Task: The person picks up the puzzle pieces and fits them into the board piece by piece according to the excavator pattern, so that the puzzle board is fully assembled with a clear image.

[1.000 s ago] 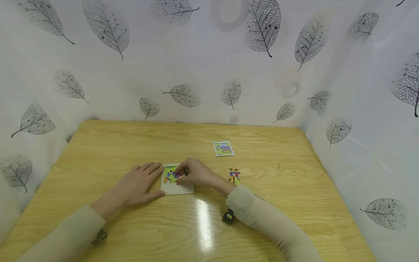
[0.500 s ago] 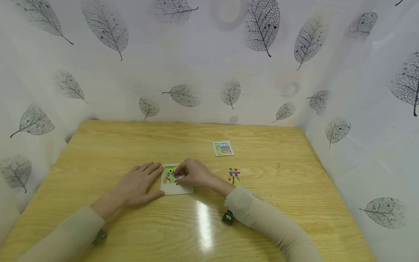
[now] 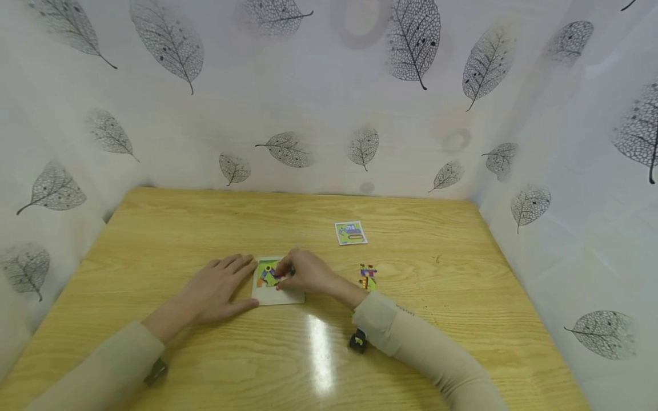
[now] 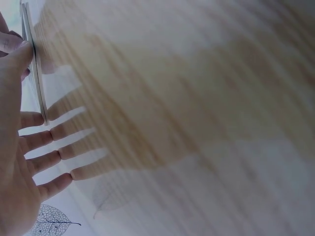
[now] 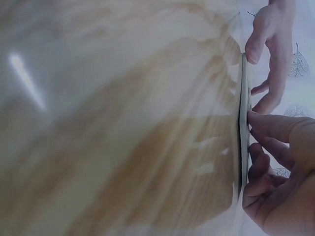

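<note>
A white puzzle tray (image 3: 280, 297) lies on the wooden table, its upper left filled with joined puzzle pieces (image 3: 267, 275) in green, purple and yellow. With fingers spread, my left hand (image 3: 218, 290) rests at the tray's left edge, thumb at the lower corner. My right hand (image 3: 307, 273) reaches over the tray's right part and pinches a small puzzle piece (image 3: 279, 287) low against the picture; red shows by the thumb, and the fingers hide most of it. In the right wrist view, the fingertips (image 5: 253, 118) meet the top of the tray, seen edge-on.
Several loose puzzle pieces (image 3: 368, 277) lie right of the tray, partly behind the right forearm. Farther back is a square picture card (image 3: 352, 233) showing a purple digger on green. A leaf-patterned curtain (image 3: 319, 103) encloses the table (image 3: 411, 240) at the back and sides.
The right fingers shift very slightly over the tray, and less of the purple and red by the fingertips shows now. The left hand stays in place.
</note>
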Tool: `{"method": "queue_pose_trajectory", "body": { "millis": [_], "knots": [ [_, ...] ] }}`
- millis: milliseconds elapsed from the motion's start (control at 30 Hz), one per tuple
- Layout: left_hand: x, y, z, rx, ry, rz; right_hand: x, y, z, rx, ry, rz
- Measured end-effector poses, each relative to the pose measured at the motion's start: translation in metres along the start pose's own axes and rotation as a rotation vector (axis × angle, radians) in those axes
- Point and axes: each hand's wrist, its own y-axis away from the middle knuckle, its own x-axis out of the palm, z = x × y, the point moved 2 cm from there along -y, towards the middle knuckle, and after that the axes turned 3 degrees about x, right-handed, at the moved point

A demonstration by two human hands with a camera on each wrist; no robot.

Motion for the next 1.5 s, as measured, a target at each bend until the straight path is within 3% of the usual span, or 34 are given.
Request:
{"method": "queue_pose_trajectory", "body": {
  "millis": [233,433,633,1200,1500],
  "knots": [
    [-0.001,0.0,0.001,-0.003,0.006,0.011,-0.006,0.007,-0.006,-0.076,-0.103,0.024],
    [0.001,0.0,0.002,-0.013,0.008,0.031,-0.022,0.026,-0.019,-0.061,-0.187,0.039],
    [0.001,0.0,0.002,-0.008,-0.002,0.026,-0.043,0.047,-0.037,-0.074,-0.19,0.006],
    [0.0,0.0,0.002,-0.02,0.004,0.038,-0.095,0.101,-0.091,0.031,-0.212,-0.117],
    [-0.001,-0.001,0.001,-0.016,0.002,0.041,-0.109,0.116,-0.121,0.087,-0.18,-0.167]
  ]
}}
